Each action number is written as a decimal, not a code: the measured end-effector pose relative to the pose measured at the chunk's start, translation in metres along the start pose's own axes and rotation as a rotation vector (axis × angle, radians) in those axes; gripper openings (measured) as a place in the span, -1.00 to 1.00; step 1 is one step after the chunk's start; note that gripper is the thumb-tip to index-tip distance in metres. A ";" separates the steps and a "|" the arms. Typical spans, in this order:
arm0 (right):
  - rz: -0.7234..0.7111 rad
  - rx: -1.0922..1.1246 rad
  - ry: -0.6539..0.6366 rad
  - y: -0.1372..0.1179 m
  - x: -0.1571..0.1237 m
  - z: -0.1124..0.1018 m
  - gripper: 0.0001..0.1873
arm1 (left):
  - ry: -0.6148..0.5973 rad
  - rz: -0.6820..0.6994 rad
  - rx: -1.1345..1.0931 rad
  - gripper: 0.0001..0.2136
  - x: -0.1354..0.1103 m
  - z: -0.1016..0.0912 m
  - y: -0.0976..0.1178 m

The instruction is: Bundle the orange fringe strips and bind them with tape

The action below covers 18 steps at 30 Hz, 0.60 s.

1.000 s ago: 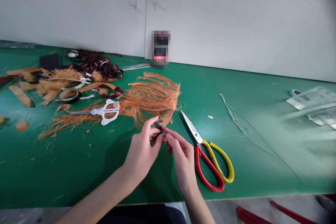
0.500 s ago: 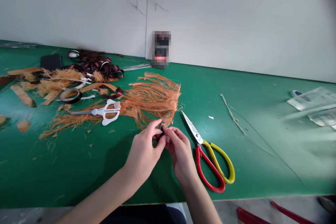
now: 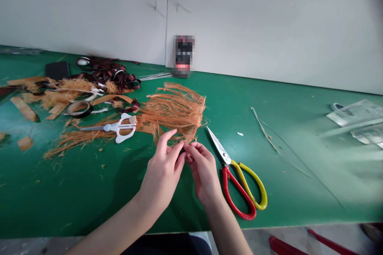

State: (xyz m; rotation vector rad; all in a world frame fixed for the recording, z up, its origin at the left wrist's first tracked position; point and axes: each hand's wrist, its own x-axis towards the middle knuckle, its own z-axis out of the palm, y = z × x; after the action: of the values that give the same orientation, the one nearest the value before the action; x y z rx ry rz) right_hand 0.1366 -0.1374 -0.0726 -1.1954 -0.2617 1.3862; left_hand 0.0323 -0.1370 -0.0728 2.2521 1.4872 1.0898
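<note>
Green workbench (image 3: 89,195), near middle: left hand (image 3: 161,171) and right hand (image 3: 203,171) curled close together, fingertips pinching a small dark piece (image 3: 181,146) between them, mostly hidden, its shape unclear. Orange fibre bundle (image 3: 176,111) lies just beyond the fingers. Red-and-yellow-handled scissors (image 3: 226,160) lie just right of the right hand; white scissors (image 3: 119,128) rest left, on the fibres.

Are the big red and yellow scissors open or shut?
Shut: the red-and-yellow scissors have their two blades closed together into one point.
</note>
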 end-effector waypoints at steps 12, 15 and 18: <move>-0.073 -0.039 0.042 -0.002 -0.005 -0.009 -0.77 | -0.039 -0.107 -0.303 -0.88 0.009 -0.001 -0.002; -0.024 0.015 0.008 -0.001 -0.005 -0.011 -0.77 | -0.107 -0.290 -0.475 -0.88 0.010 -0.002 -0.002; 0.057 0.093 -0.025 -0.002 -0.005 -0.012 -0.76 | -0.162 -0.449 -0.634 -0.85 0.011 0.000 -0.004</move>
State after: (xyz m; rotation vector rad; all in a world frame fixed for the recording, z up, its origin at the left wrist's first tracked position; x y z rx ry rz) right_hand 0.1455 -0.1472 -0.0733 -1.1172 -0.1803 1.4480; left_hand 0.0317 -0.1260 -0.0702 1.4534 1.2580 1.0162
